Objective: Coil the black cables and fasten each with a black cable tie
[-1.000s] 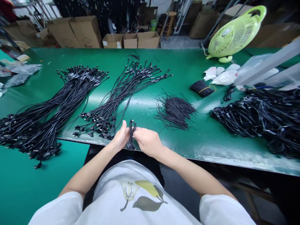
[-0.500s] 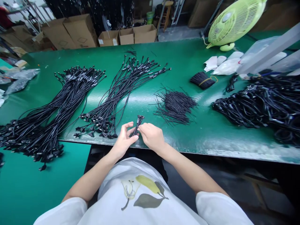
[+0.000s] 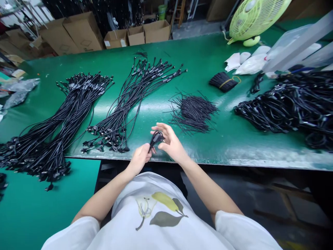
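Observation:
A small folded black cable (image 3: 156, 138) is held up over the near edge of the green table. Its lower part is gripped in my left hand (image 3: 140, 158), whose fingers are closed around it. My right hand (image 3: 170, 142) is just right of the cable's upper end, with fingers curved and thumb apart. Whether its fingertips touch the cable, I cannot tell. To the left lies a spread of straight black cables (image 3: 130, 93) with connectors at both ends. Beyond my right hand is a pile of thin black ties (image 3: 196, 113).
A larger cable bundle (image 3: 75, 111) lies at the left. Toward the right are a banded tie bundle (image 3: 223, 82), a heap of coiled cables (image 3: 283, 107), white packets (image 3: 249, 64) and a green fan (image 3: 256, 21). Cardboard boxes (image 3: 84, 31) stand behind the table.
The cable has turned and now shows its looped end up and to the right. My right hand has come off its pinch and spread its fingers; my left has closed around the lower part.

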Tool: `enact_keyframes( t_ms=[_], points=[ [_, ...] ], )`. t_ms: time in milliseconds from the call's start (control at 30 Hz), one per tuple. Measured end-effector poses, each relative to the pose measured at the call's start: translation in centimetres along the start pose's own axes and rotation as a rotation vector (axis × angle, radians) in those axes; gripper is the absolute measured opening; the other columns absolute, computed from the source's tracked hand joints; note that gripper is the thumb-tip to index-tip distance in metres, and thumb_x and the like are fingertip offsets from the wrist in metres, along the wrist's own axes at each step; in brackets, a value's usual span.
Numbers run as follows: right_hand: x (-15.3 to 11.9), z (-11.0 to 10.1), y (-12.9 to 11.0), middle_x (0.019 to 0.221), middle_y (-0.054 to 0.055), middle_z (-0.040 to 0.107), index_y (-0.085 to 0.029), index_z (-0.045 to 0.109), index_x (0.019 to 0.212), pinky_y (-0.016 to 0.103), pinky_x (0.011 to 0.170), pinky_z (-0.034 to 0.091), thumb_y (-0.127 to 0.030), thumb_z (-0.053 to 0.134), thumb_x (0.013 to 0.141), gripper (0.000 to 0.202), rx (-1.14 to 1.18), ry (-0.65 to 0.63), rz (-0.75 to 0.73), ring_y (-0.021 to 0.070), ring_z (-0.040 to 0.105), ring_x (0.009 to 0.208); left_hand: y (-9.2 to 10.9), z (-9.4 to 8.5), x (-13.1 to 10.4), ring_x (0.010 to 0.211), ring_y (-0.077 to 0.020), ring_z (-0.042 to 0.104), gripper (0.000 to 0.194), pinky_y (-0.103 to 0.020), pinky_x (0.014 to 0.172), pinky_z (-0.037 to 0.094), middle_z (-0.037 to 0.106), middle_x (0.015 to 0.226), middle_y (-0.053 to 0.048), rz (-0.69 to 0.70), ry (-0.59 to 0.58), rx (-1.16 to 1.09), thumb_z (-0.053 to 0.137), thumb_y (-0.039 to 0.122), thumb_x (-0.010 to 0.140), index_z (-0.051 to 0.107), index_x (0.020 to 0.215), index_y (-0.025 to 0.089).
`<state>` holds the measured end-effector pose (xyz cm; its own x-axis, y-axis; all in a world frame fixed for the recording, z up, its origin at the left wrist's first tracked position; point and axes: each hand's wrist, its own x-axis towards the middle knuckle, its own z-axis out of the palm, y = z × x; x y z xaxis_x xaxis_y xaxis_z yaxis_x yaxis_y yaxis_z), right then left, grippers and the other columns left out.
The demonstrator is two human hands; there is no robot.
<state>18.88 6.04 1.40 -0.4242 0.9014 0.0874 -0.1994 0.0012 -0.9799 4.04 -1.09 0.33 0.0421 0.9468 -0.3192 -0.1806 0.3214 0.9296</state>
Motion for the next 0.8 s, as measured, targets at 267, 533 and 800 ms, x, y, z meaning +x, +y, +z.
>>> enact_keyframes(
  t_ms=[267,533,800],
  points=[
    [1.1,3.1,-0.8,0.064,-0.007,0.047,-0.023,0.044,0.079,0.019,0.044,0.04,-0.041,0.059,0.084,0.024,0.356,0.292,0.0,0.0062,0.044,0.048,0.1,3.5,0.0,0.041,-0.004,0.02,0.057,-0.018,0.039,0.016,0.025,0.05,0.01,-0.121,-0.081,-0.244,0.053,0.073,0.076,0.048,0.07,0.017],
    [0.3,0.9,0.3,0.092,-0.001,0.06,-0.029,0.046,0.113,0.025,0.063,0.052,-0.051,0.065,0.08,0.044,0.472,0.236,0.082,0.01,0.058,0.068,-1.3,3.5,0.2,0.04,-0.0045,0.02,0.059,-0.02,0.039,0.015,0.026,0.051,0.009,-0.14,-0.078,-0.119,0.041,0.076,0.08,0.045,0.071,0.018],
    [-2.1,-7.0,1.3,0.072,-0.001,0.056,-0.019,0.06,0.1,0.029,0.065,0.05,-0.044,0.059,0.086,0.029,0.088,0.184,0.216,0.0125,0.055,0.064,3.9,-2.0,2.4,0.106,-0.0304,0.06,0.037,-0.044,0.096,0.043,0.067,0.108,-0.014,0.253,0.01,1.012,0.046,0.048,0.088,0.063,0.102,0.018]
  ],
)
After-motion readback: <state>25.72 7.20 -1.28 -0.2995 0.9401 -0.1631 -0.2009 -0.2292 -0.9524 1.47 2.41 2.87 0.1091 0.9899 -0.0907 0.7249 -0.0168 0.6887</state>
